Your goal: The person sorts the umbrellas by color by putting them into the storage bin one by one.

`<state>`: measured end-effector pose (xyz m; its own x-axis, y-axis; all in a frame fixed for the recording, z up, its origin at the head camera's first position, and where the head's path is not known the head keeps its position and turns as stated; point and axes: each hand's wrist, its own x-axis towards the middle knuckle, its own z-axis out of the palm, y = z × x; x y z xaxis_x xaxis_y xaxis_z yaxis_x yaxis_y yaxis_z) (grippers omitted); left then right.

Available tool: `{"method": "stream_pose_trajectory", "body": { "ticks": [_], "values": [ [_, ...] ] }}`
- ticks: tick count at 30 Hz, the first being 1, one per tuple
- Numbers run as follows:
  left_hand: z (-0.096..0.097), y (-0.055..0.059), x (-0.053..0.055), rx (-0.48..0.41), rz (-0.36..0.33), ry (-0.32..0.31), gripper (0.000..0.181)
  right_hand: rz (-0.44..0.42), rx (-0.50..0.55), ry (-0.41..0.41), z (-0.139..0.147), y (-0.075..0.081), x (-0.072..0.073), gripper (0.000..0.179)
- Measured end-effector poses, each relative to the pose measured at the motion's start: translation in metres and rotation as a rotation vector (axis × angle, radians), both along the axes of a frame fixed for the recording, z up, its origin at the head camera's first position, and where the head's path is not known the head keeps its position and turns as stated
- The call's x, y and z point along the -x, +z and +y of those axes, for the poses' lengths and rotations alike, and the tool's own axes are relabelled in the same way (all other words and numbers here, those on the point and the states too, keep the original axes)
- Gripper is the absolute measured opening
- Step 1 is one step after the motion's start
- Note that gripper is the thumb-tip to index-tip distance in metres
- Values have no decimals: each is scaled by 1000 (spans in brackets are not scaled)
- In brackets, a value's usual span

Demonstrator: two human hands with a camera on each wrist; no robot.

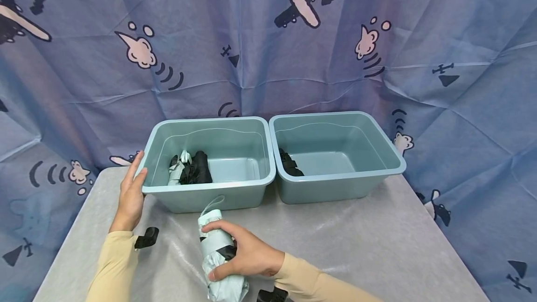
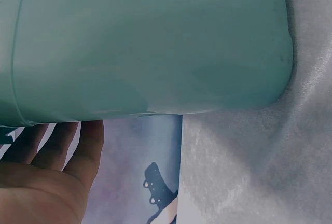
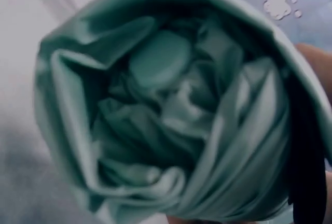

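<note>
My right hand [image 1: 249, 250] grips a folded compact umbrella [image 1: 209, 246], pale mint with a black patch, thumb on the near side and fingers over the top. Its wrist loop points toward the left bin. The right wrist view looks into the umbrella's bunched fabric end [image 3: 161, 125]. My left hand [image 1: 131, 195] rests with fairly straight fingers against the left end of the left blue-green bin [image 1: 209, 188]; in the left wrist view its fingers [image 2: 85, 151] reach the bin's wall. Inside that bin lie a pale mint umbrella [image 1: 176, 171] and a black one [image 1: 202, 169].
A second blue-green bin [image 1: 340, 176] stands right beside the first, with a black folded thing [image 1: 289, 163] at its left end. Both stand on a grey-covered table [image 1: 356, 246]. Behind hangs a blue curtain [image 1: 268, 59] with airplane prints.
</note>
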<state>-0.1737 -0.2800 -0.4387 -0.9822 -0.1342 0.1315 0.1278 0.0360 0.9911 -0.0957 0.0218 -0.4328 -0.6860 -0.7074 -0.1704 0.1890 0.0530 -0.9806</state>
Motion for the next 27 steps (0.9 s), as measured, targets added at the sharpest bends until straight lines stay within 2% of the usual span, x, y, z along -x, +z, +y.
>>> {"method": "stream_pose_trajectory", "body": {
  "ticks": [5,13,17,22,27],
  "values": [
    [-1,0,0,-2,7,7,58,16,61,82,17,22,-4,77],
    [-2,-1,0,-2,15,7,58,114,94,138,44,59,2,78],
    [-2,0,1,-10,18,4,58,173,115,129,57,75,8,78],
    [-1,-1,2,-25,17,1,58,277,73,78,75,91,22,79],
    [-2,-2,2,-32,17,-10,58,303,-1,21,93,102,38,80]
  ]
}}
